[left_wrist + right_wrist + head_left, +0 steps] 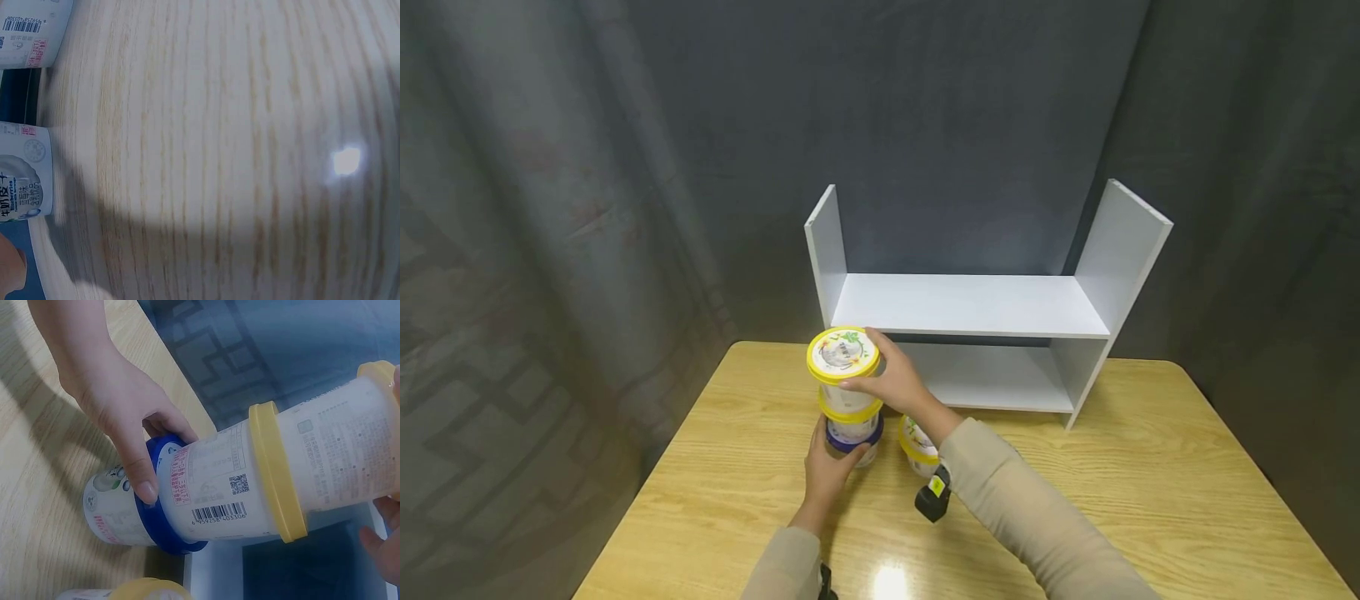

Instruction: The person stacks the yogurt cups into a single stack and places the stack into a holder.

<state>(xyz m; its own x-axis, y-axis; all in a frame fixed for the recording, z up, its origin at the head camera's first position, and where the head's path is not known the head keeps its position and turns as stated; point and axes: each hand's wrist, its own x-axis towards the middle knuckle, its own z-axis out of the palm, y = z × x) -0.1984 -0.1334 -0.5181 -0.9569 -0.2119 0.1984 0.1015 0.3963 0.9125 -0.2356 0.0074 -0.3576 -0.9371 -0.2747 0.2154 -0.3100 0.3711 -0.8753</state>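
Three white printed tubs stand in a stack at the front left of the shelf. The bottom tub (112, 512) has a blue lid; the middle tub (219, 481) and the top tub (842, 354) have yellow lids. My left hand (827, 471) grips the bottom tub around its blue lid, thumb and fingers on opposite sides. Up at the top tub, my right hand (897, 379) holds it with thumb and fingers spread round its side and lid. Another yellow-lidded tub (917, 442) sits on the table to the right, partly hidden by my right forearm.
A white two-tier shelf (970, 304) with upright side panels stands at the back of the wooden table (715, 483), right behind the stack. Dark grey curtains (925, 125) hang behind and on both sides. A black wrist device (933, 496) hangs beneath my right sleeve.
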